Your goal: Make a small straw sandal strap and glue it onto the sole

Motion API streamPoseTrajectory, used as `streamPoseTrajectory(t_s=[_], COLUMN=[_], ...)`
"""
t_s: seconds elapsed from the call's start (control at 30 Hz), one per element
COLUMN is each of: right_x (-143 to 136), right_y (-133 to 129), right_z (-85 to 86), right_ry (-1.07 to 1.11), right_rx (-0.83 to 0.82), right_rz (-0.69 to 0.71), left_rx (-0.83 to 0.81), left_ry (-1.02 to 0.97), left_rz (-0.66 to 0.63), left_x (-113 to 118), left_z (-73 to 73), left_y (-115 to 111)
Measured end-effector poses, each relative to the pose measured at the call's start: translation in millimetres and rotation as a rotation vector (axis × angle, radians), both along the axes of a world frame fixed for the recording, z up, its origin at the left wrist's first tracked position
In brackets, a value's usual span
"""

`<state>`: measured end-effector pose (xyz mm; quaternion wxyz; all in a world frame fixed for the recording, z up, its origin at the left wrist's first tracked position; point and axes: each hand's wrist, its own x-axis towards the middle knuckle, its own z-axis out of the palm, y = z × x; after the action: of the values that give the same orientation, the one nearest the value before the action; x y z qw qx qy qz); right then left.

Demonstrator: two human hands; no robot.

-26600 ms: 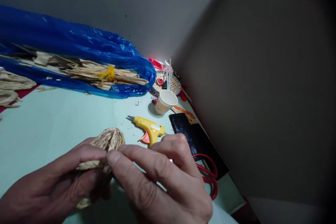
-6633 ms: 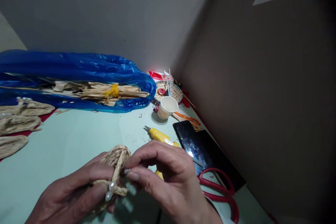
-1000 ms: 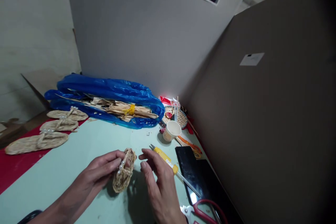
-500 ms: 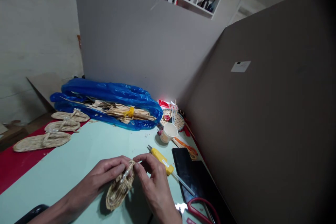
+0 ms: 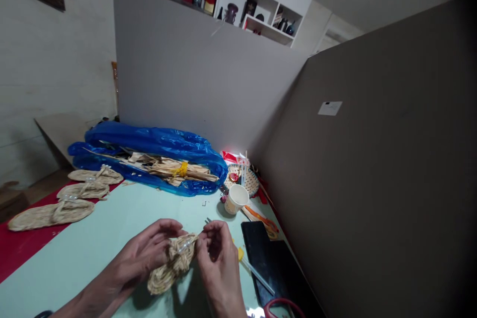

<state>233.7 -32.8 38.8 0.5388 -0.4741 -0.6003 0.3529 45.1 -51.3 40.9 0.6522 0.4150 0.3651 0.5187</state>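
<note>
A small woven straw sandal (image 5: 167,271) with clear beads on its strap is held above the pale green table, tilted. My left hand (image 5: 143,258) curls round its left side, fingers bent against the straw. At the strap's upper end, my right hand (image 5: 219,253) pinches the sandal between thumb and fingers. Behind the right hand lies a yellow-handled tool (image 5: 240,253), mostly hidden, with a clear glue stick (image 5: 259,276) reaching out of it.
Three straw sandals (image 5: 52,214) lie on red cloth at the left. A blue plastic bag (image 5: 149,136) holds straw strips at the back. A paper cup (image 5: 236,199), woven basket (image 5: 251,181), black phone (image 5: 257,238) and red-handled scissors (image 5: 281,303) are at the right.
The sandal has turned to lie flatter, its beaded strap shifting right. My left fingers have lifted and spread a little, and my right hand now covers more of the yellow tool. The view has tilted up.
</note>
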Motion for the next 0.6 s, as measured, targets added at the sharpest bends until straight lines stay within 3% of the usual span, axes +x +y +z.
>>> streamPoseTrajectory(t_s=[0.23, 0.43, 0.6], right_x=[0.4, -5.6, -8.7], right_y=[-6.5, -9.5, -8.4], right_z=[-1.4, -10.9, -22.7], right_ry=[0.054, 0.096, 0.117], right_rx=[0.134, 0.17, 0.197], right_rz=[-0.114, -0.053, -0.009], left_rx=[-0.002, 0.015, 0.079], left_ry=[0.124, 0.119, 0.237], left_rz=[-0.001, -0.058, -0.121], left_x=[-1.9, -14.2, -21.3], left_z=[-22.0, -34.8, -44.7], left_y=[8.1, 17.5, 21.9])
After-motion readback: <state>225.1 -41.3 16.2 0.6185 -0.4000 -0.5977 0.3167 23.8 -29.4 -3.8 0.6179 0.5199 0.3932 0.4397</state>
